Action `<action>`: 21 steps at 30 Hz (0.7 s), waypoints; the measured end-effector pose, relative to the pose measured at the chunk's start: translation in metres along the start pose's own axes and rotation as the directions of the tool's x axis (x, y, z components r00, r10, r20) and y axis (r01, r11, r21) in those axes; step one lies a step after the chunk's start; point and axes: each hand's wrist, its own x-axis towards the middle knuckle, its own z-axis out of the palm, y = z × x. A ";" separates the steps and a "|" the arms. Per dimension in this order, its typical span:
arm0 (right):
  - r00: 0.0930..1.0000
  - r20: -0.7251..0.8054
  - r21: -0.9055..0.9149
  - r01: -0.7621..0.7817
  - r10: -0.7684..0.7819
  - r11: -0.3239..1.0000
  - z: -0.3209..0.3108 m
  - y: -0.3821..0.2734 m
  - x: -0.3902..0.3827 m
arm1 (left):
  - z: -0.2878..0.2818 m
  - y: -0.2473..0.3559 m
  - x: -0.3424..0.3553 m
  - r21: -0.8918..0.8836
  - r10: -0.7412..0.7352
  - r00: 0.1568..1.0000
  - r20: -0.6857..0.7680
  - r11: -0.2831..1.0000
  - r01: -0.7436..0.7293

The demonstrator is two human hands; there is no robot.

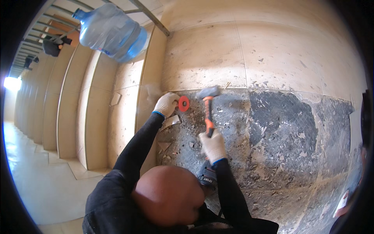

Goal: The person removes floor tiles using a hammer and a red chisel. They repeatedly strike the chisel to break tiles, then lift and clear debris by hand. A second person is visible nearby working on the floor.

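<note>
My left hand (165, 104), in a white glove, is closed beside a red ring-shaped guard (184, 100), apparently of a chisel seen end-on and held upright. My right hand (212, 148), also gloved, grips the orange-and-black handle of a hammer (208, 93), whose blurred head is raised right of the guard. Below them lies a broken-up floor (282, 136) with exposed grey bedding, tile chips and a larger loose piece (170, 121) near my left hand. A bare head and dark-clothed shoulders fill the lower centre between the arms, and a dark pad (207, 175) shows beside the right forearm.
A large blue water bottle (113, 33) is at the upper left by a metal railing (152, 17). Tiled steps (99, 117) run down the left, with dark items (52, 46) beyond. Intact beige tiles (280, 46) border the broken area. Part of someone's hand (343, 208) shows at the right edge.
</note>
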 end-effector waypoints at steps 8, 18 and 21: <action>0.962 -0.270 0.248 0.114 -0.045 0.962 -0.095 -0.035 -0.010 | 0.024 0.036 -0.035 -0.034 -0.114 0.981 -0.158 0.993 0.110; 0.976 -0.192 0.289 -0.044 0.103 0.956 -0.093 0.007 -0.013 | 0.020 0.001 -0.002 0.268 0.008 0.997 0.075 0.963 -0.027; 0.984 -0.171 0.251 -0.011 0.056 0.968 -0.090 0.008 -0.014 | 0.025 0.008 0.006 0.320 -0.021 0.993 0.112 0.947 -0.016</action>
